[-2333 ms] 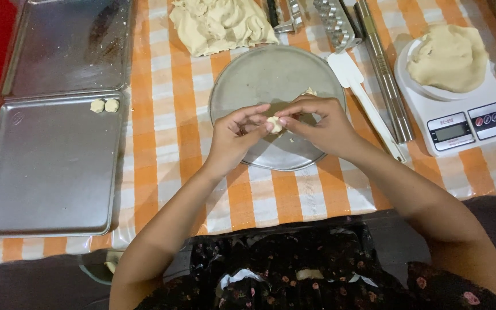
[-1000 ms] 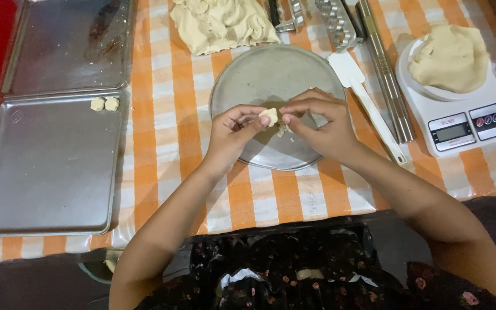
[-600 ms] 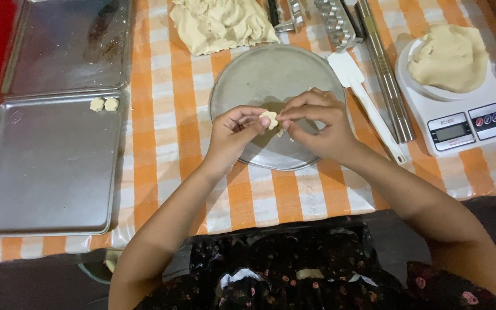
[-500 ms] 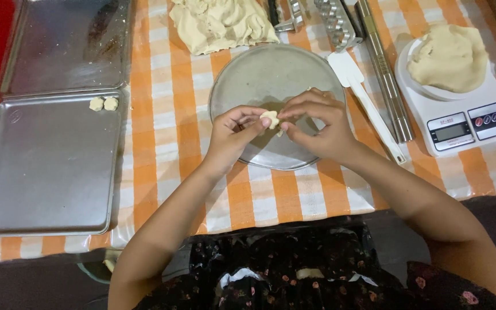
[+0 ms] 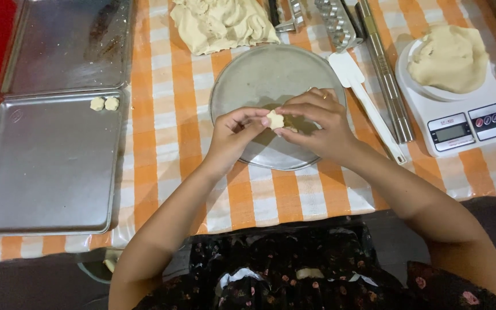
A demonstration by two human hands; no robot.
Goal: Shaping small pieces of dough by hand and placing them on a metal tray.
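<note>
dough piece [image 5: 275,119] | small, pale (cream) | pinched between fingertips | above round plate [image 5: 242,74]

One head-worn camera looks steeply down, close over the table [image 5: 156,143].

Left hand [image 5: 233,133] and right hand [image 5: 317,123] pinch a small dough piece [image 5: 274,120] together over the round grey plate [image 5: 259,74], frame centre. Two shaped dough pieces [image 5: 104,104] sit on the metal tray [image 5: 47,172] at left.
</note>
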